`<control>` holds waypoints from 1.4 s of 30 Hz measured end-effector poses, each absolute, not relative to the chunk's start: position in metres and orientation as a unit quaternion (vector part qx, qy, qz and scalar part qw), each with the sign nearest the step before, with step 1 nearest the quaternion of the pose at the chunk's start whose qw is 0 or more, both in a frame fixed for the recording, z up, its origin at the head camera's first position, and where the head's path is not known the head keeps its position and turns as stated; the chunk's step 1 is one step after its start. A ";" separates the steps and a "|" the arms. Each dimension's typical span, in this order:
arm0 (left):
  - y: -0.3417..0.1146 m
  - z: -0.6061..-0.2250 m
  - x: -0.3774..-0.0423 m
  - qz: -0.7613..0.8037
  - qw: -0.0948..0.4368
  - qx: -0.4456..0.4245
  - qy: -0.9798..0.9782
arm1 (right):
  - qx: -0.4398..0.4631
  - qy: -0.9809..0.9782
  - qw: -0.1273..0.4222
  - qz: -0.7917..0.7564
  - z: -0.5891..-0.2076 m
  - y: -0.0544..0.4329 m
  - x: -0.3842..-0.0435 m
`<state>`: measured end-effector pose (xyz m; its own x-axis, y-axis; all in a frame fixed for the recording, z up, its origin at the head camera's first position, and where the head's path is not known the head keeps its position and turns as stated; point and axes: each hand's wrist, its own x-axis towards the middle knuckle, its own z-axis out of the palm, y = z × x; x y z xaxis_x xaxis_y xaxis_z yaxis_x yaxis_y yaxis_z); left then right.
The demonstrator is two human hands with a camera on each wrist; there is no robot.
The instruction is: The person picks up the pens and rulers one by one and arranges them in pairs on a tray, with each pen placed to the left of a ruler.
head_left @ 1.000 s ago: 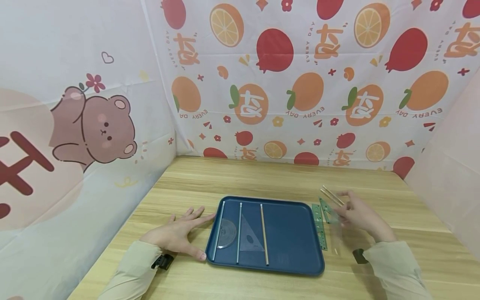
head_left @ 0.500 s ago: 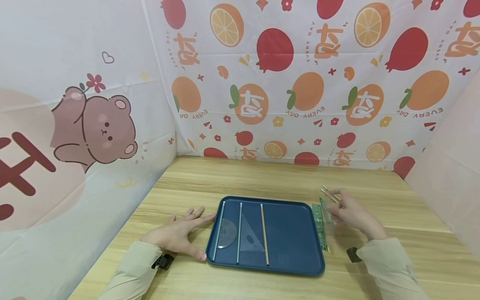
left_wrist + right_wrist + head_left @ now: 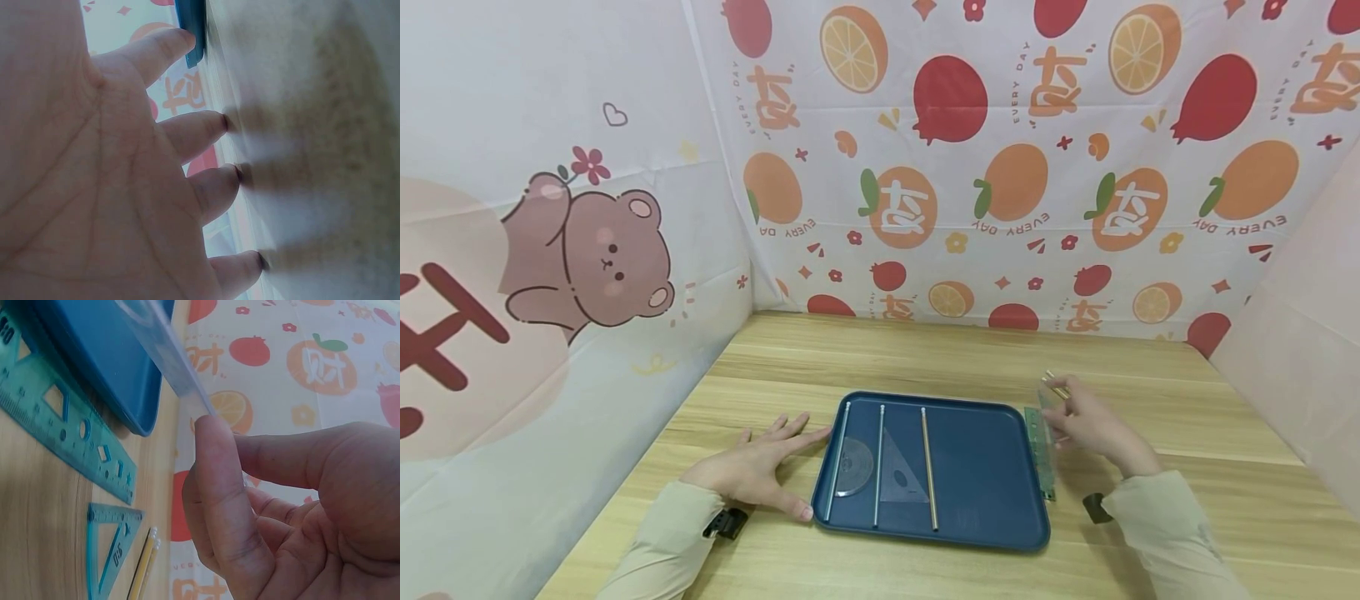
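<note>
My right hand [image 3: 1096,429] pinches a clear plastic ruler [image 3: 165,347] between thumb and fingers, held up off the table beside the tray's right side. Fingers spread, my left hand [image 3: 747,471] rests by the left end of the blue tray [image 3: 988,479], thumb tip and index finger at its rim. Inside the tray lie two bluish pencils [image 3: 878,467], a gold pencil [image 3: 928,471], a clear protractor [image 3: 854,467] and a clear set square [image 3: 898,479]. A green ruler [image 3: 75,419] with cut-out shapes lies along the tray's right edge, partly covered by the clear ruler in the head view.
Below the right hand on the table are a green set square [image 3: 106,544] and two gold pencils [image 3: 144,562]. A fruit-print cloth [image 3: 1000,167] hangs behind the wooden table [image 3: 865,350], and a bear-print cloth [image 3: 610,250] hangs at the left.
My right hand has moved left toward the tray with the clear ruler, which now overlaps the green ruler. The left hand and the tray have stayed still.
</note>
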<state>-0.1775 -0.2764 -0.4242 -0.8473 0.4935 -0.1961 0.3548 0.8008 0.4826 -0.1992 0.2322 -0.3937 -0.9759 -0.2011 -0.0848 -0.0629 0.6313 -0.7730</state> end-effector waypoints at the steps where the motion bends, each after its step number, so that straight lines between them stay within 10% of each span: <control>1: -0.276 -0.424 -0.177 0.220 0.158 0.229 0.935 | -0.075 0.898 0.084 -0.424 -0.394 0.231 -0.199; 42: -0.276 -0.423 -0.176 0.222 0.154 0.234 0.934 | -0.093 0.887 0.116 -0.438 -0.398 0.187 -0.206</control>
